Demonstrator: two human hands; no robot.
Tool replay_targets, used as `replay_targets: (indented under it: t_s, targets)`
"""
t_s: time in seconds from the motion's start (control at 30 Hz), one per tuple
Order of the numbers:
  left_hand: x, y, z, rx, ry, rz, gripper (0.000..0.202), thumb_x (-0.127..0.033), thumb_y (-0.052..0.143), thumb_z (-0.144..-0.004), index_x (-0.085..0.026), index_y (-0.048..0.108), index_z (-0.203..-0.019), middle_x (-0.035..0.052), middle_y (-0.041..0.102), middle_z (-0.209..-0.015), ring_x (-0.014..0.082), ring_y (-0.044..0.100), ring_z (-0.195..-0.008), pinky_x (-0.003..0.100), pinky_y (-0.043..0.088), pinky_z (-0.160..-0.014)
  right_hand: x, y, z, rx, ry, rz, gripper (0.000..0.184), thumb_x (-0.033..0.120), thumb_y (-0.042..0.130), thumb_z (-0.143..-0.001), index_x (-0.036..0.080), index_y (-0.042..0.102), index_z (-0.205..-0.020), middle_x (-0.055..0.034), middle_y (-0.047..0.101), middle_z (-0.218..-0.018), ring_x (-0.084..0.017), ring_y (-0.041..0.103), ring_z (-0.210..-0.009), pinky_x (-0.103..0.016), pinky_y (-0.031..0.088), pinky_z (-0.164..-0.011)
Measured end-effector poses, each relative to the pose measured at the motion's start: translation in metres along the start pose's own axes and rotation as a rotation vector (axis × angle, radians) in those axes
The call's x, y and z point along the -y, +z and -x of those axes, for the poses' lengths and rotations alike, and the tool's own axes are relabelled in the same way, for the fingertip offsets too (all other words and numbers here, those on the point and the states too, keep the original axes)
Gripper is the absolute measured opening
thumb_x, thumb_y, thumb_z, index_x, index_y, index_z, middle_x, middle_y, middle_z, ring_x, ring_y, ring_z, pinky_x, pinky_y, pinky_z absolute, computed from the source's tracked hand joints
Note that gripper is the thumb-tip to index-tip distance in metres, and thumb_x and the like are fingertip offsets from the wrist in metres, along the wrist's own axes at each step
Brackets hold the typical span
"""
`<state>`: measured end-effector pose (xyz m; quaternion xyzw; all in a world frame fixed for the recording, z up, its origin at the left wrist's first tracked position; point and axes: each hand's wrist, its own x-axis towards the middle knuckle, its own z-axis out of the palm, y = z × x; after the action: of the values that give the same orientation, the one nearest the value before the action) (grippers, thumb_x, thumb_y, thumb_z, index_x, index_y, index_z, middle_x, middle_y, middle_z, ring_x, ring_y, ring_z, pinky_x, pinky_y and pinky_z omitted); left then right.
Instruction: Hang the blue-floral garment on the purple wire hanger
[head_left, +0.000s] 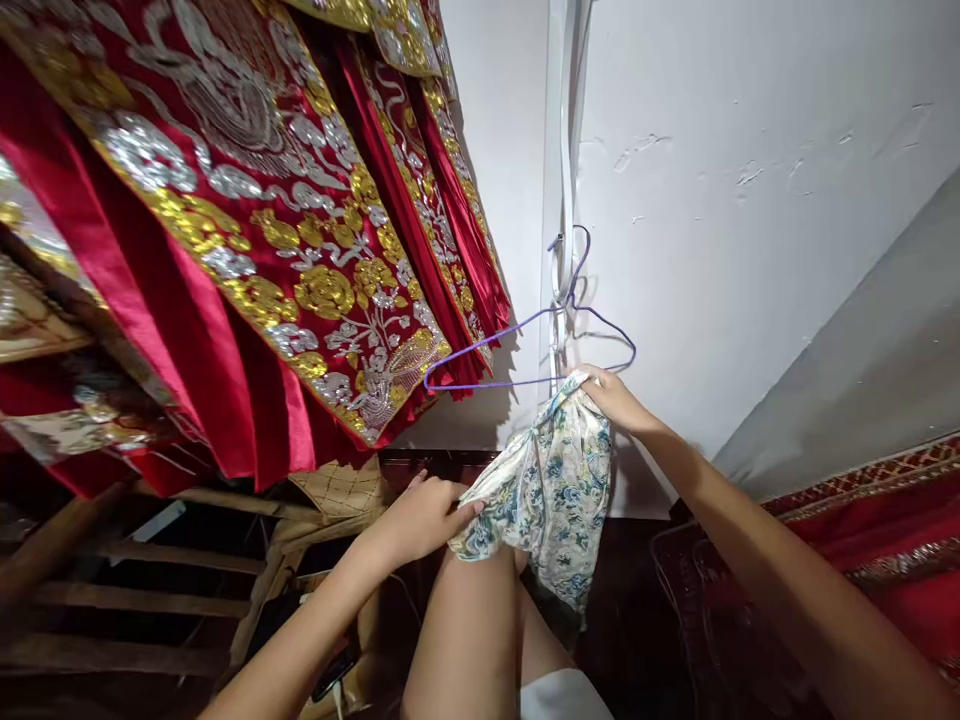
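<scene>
A cream garment with blue and green flowers (547,490) hangs between my two hands. My right hand (611,397) grips its upper end, right at the bottom wire of a purple wire hanger (525,345). The hanger hooks on a white strip that runs down the white wall (750,200). My left hand (424,520) pinches the garment's lower left edge. My bare knee (472,620) is just below the cloth.
Red satin drapes with gold and silver embroidery (247,230) hang at the upper left. Wooden slats and a woven straw piece (337,490) lie below them. A red patterned cloth (885,530) lies at the right. A dark wood surface (637,600) sits beneath the garment.
</scene>
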<state>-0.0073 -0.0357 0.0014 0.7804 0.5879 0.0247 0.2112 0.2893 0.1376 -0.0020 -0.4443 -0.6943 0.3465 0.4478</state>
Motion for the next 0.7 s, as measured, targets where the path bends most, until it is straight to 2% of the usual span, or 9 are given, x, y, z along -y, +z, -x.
replay_targets:
  t_s: [0.07,0.13,0.23,0.3,0.37,0.43,0.5,0.57,0.7]
  targets:
    - [-0.002,-0.006,0.000,0.003,-0.084,-0.077,0.043,-0.048,0.039,-0.103,-0.022,0.073,-0.110,0.0122,0.078,-0.115,0.0333,0.070,-0.114,0.058,0.037,-0.113,-0.008,-0.002,0.001,0.005,-0.009,0.022,0.025,0.040,0.055,-0.083,0.019,0.065,-0.073,-0.0016,0.065,-0.075,-0.019,0.059,-0.075,-0.029,0.044,-0.071]
    - [-0.004,-0.011,-0.006,-0.074,-0.187,-0.190,0.038,-0.039,0.044,-0.102,-0.019,0.068,-0.123,0.0162,0.060,-0.147,0.0382,0.052,-0.141,0.066,0.029,-0.117,-0.009,-0.013,0.008,-0.029,-0.011,0.042,0.027,0.040,0.054,-0.082,0.020,0.057,-0.064,0.0008,0.056,-0.065,-0.017,0.052,-0.067,-0.028,0.039,-0.065]
    - [-0.012,-0.021,-0.023,-0.235,-0.251,-0.342,0.030,-0.021,0.046,-0.098,-0.011,0.069,-0.115,0.0178,0.032,-0.165,0.0399,0.028,-0.155,0.061,0.034,-0.118,-0.005,-0.040,0.020,-0.101,0.008,0.103,0.028,0.039,0.053,-0.079,0.021,0.050,-0.059,0.0021,0.047,-0.059,-0.016,0.045,-0.063,-0.027,0.033,-0.061]
    - [-0.022,-0.033,-0.033,-0.303,-0.221,-0.345,0.032,-0.017,0.041,-0.098,-0.011,0.069,-0.111,0.0191,0.032,-0.165,0.0381,0.041,-0.149,0.052,0.044,-0.114,-0.001,-0.057,0.028,-0.154,0.018,0.172,0.029,0.039,0.054,-0.078,0.021,0.046,-0.057,0.0026,0.042,-0.058,-0.015,0.042,-0.062,-0.027,0.030,-0.060]
    - [-0.033,-0.048,-0.038,-0.342,-0.228,-0.324,0.038,-0.019,0.035,-0.101,-0.012,0.067,-0.119,0.0218,0.047,-0.156,0.0371,0.063,-0.129,0.049,0.053,-0.102,0.002,-0.070,0.035,-0.187,0.013,0.236,0.030,0.040,0.052,-0.078,0.021,0.043,-0.057,0.0027,0.038,-0.058,-0.015,0.040,-0.062,-0.027,0.029,-0.059]
    - [-0.043,-0.062,-0.040,-0.373,-0.291,-0.354,0.044,-0.022,0.032,-0.102,-0.015,0.063,-0.132,0.0230,0.068,-0.133,0.0383,0.074,-0.108,0.051,0.057,-0.089,0.005,-0.078,0.042,-0.201,-0.007,0.274,0.030,0.041,0.051,-0.079,0.022,0.042,-0.057,0.0028,0.035,-0.059,-0.015,0.039,-0.062,-0.027,0.028,-0.059]
    - [-0.049,-0.074,-0.043,-0.429,-0.342,-0.372,0.048,-0.023,0.033,-0.101,-0.018,0.059,-0.141,0.0207,0.077,-0.109,0.0395,0.075,-0.099,0.051,0.057,-0.085,0.009,-0.081,0.047,-0.201,-0.023,0.290,0.031,0.041,0.051,-0.080,0.022,0.041,-0.058,0.0028,0.034,-0.059,-0.014,0.037,-0.061,-0.027,0.028,-0.058]
    - [-0.052,-0.084,-0.049,-0.536,-0.266,-0.260,0.049,-0.023,0.035,-0.100,-0.018,0.059,-0.143,0.0189,0.077,-0.110,0.0377,0.074,-0.106,0.049,0.056,-0.091,0.013,-0.077,0.052,-0.178,-0.027,0.272,0.030,0.040,0.050,-0.083,0.021,0.043,-0.060,0.0026,0.036,-0.060,-0.014,0.038,-0.061,-0.027,0.028,-0.058]
    - [-0.056,-0.096,-0.077,-0.730,0.145,0.171,0.045,-0.027,0.040,-0.097,-0.016,0.068,-0.131,0.0125,0.070,-0.134,0.0284,0.065,-0.125,0.041,0.048,-0.109,0.024,-0.058,0.065,-0.038,-0.020,0.208,0.027,0.035,0.050,-0.084,0.021,0.049,-0.061,0.0014,0.047,-0.061,-0.015,0.045,-0.062,-0.026,0.033,-0.056]
